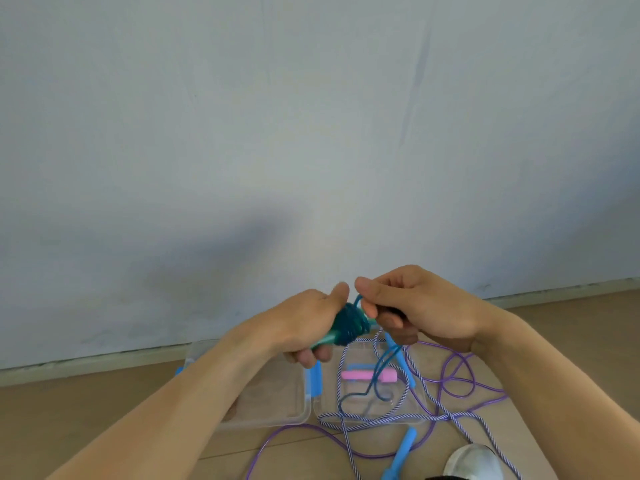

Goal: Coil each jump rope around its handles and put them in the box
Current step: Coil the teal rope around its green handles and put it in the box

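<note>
My left hand (313,322) is wrapped around the teal handles (332,336) with a fat bundle of teal rope (349,323) already wound on them, thumb up on top of the coil. My right hand (415,306) sits just beside it, thumb and forefinger pinching the loose teal strand where it leaves the coil; the other fingers are curled in. Both hands are held up in front of the wall (311,116), above the floor (69,410).

The free teal tail (375,379) drops from under my right hand down into the clear box (277,403), which lies on the floor straight below my hands. There's a second clear tray part right of the first (lid or another compartment, can't tell). A pink handle (369,375) lies in it, under my right hand.

A purple rope (460,375) loops on the floor below and right of my right hand. A blue-white braided rope (398,415) crosses it and the box edge. Its blue handle (401,452) is lower down, near a white shoe (474,460).
</note>
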